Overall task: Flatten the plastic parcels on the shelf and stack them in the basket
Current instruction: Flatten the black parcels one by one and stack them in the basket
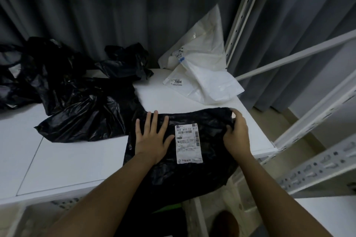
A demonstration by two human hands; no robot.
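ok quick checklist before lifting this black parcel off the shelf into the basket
1. Parcel pinned: ok, left hand lies flat, fingers spread, on the black parcel.
2. Edge held: ok, right hand grips its right edge.
3. Flattened: not ok, the plastic looks wrinkled and its near end hangs over the shelf edge.
4. Shipping label up: ok.
5. Basket ready: cannot tell, not clearly in view.
6. Other parcels: not ok, crumpled black bags and white parcels remain unflattened.

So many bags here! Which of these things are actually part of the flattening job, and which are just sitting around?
Part of the job:
- black parcel with a label, pressed flat by the left hand, its edge gripped by the right hand
- crumpled black bags
- white parcels
- white shelf

Just there:
- grey curtain
- metal shelf frame
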